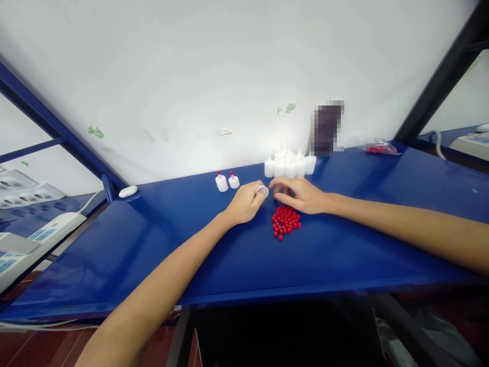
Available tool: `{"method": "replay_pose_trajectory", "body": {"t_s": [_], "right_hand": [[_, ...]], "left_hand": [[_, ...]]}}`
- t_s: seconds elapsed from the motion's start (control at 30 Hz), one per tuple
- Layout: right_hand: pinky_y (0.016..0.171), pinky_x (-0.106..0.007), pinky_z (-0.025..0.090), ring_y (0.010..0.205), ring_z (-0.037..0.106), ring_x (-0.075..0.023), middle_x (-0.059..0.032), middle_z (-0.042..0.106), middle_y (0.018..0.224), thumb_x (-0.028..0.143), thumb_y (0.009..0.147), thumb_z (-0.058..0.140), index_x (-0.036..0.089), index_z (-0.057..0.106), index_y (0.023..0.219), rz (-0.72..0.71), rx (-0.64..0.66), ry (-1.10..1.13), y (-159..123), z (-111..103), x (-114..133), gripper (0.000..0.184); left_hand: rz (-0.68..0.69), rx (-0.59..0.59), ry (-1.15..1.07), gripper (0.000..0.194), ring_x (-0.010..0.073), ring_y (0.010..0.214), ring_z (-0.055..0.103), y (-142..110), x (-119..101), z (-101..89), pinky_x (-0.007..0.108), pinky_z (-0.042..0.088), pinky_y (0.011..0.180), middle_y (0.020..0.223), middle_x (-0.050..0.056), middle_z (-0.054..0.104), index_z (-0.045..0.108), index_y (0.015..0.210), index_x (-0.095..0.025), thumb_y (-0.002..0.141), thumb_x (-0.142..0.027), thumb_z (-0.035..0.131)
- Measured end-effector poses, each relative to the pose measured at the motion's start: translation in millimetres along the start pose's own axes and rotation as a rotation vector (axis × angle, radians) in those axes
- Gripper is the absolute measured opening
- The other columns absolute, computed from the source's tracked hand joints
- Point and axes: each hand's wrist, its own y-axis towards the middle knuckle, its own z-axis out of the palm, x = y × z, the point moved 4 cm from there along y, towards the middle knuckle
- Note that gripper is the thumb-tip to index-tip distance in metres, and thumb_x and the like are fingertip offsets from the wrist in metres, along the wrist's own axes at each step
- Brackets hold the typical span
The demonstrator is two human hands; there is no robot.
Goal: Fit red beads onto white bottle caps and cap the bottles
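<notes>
My left hand point(247, 203) is closed around a small white bottle point(263, 190), mostly hidden by the fingers, with one round end turned towards me. Just to its right, my right hand point(300, 195) has its fingers apart, index and thumb reaching towards the bottle, and I see nothing held in it. Below the right hand lies a loose pile of small red caps point(286, 222). Behind it several white bottles point(289, 165) stand close together. Two white bottles with red caps point(221, 181) stand beyond my left hand.
Everything rests on a blue table point(171, 219) against a white wall. A clear plastic bag point(378, 147) with red pieces lies at the back right. At the far left are a white oval case point(128, 191) and, beyond the blue frame, a power strip point(49, 232).
</notes>
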Motion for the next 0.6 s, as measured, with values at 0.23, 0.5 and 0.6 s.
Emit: {"method": "replay_pose_trajectory", "body": {"t_s": [0.23,0.5,0.6], "right_hand": [[0.057,-0.027,0.049,0.058,0.063,-0.0143,-0.0006,0.072,0.079,0.03,0.097,0.053,0.02,0.057,0.115,0.009,0.01,0.005,0.1,1.0,-1.1,0.021],[0.059,-0.028,0.048,0.06,0.064,-0.0152,-0.0021,0.073,0.08,0.03,0.096,0.053,0.018,0.062,0.112,0.052,0.032,-0.028,2.2,1.6,0.4,0.022],[0.059,-0.029,0.048,0.059,0.063,-0.0151,-0.0026,0.073,0.08,0.03,0.096,0.052,0.017,0.062,0.112,0.053,0.039,-0.031,2.2,1.3,0.3,0.023]], "left_hand": [[0.003,-0.073,0.091,0.025,0.0179,0.074,0.053,1.7,7.1,-6.7,0.031,0.043,0.072,0.079,0.003,0.056,0.051,0.084,-0.02,0.101,-0.025,0.033],[-0.086,-0.359,0.481,0.042,0.0285,0.102,0.05,-3.7,23.9,-71.5,0.044,0.039,0.095,0.11,0.012,0.054,0.057,0.13,-0.015,0.094,-0.037,0.05],[-0.116,-0.372,0.65,0.05,0.0312,0.107,0.049,-7.3,33.1,-82.5,0.044,0.039,0.095,0.117,0.014,0.056,0.053,0.139,-0.017,0.093,-0.037,0.052]]}}
